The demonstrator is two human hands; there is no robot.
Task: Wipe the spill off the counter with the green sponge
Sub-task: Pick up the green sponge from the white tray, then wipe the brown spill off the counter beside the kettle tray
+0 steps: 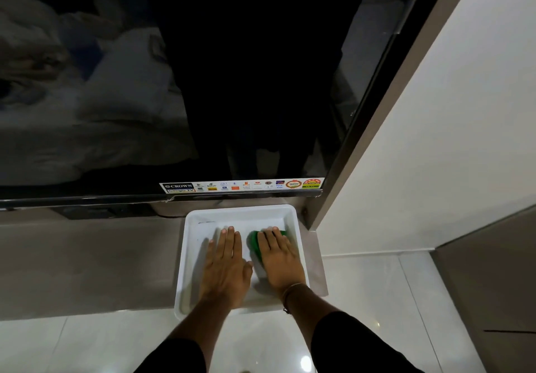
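The green, flat, soft sponge point(253, 242) lies under my right hand point(280, 259), which is spread flat on top of it with the fingers straight and together, pressing down rather than curled around it; green shows past my fingertips and along the thumb side of the hand. Sponge and hand are inside a shallow white rectangular plastic tray point(298, 245), toward its far right part. My left hand point(226, 265) lies just beside the right one, also flat and open, palm down on the tray floor and holding nothing, its thumb nearly touching the right hand. A thin bracelet point(290, 288) circles my right wrist, and dark sleeves point(342, 340) cover both forearms. The tray sits on the pale grey-beige counter point(87, 265), which stretches away to the left of my left hand. Beyond my fingertips stands a large black glossy television screen point(174, 82) with a strip of stickers point(242, 185) along its lower edge. Below my wrists is glossy white tiled floor point(362, 285).
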